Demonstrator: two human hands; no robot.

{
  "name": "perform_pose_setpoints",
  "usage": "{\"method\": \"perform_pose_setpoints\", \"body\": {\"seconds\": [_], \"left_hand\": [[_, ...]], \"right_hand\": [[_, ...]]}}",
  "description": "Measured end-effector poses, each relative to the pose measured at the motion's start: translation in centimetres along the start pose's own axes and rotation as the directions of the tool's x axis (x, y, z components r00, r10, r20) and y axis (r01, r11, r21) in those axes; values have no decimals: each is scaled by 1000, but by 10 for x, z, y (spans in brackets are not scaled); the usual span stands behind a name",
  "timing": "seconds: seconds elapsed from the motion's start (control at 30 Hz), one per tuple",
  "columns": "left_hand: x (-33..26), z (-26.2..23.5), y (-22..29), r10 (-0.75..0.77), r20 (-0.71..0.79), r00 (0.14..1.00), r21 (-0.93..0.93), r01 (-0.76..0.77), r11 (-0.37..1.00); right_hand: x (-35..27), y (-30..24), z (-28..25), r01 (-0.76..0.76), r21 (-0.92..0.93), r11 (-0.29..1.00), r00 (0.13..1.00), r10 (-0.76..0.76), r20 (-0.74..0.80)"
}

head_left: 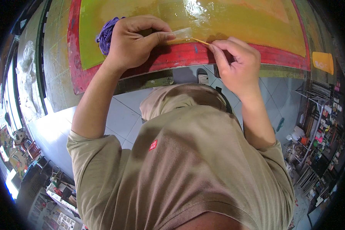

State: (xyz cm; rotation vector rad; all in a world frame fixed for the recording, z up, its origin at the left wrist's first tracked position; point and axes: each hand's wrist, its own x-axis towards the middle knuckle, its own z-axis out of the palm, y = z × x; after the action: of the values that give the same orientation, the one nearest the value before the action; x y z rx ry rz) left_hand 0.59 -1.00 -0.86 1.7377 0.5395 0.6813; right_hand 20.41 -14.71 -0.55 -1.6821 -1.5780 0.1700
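A screen-printing frame (168,56) with a red border lies flat in front of me, its yellow-green mesh (234,23) shining with a wet-looking glare. My left hand (136,40) pinches a small clear strip (182,33), which looks like tape or plastic film, over the near part of the mesh. Between the thumb and fingers of my right hand (237,61) is a thin yellow stick (200,41). Its tip points left and meets or nearly meets the strip's right end. Beside my left hand, a crumpled purple cloth (106,36) rests on the frame's left side.
The frame sits on a worn greenish table (57,73). An orange-yellow cup or container (322,62) stands at its right. Crumpled clear plastic (28,82) lies at far left. Cluttered shelving (314,130) stands on the right, over a tiled floor (122,115).
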Motion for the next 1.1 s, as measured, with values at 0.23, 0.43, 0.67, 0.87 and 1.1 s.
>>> {"method": "perform_pose_setpoints", "body": {"seconds": [0.23,0.43,0.67,0.87,1.1], "left_hand": [[0,0,-2,83,-14,996,62,-82,995],[0,0,-2,48,-19,999,24,-48,999],[0,1,2,29,-30,999,38,-28,999],[0,1,1,54,-22,998,12,-54,998],[0,-1,1,91,-20,996,69,-90,994]], "right_hand": [[8,3,-8,75,102,992,995,-82,64],[11,2,-1,30,89,996,997,-36,68],[16,-8,11,90,65,994,994,-93,51],[17,-15,24,132,46,990,991,-133,33],[13,-13,18,46,36,998,999,-46,7]]}}
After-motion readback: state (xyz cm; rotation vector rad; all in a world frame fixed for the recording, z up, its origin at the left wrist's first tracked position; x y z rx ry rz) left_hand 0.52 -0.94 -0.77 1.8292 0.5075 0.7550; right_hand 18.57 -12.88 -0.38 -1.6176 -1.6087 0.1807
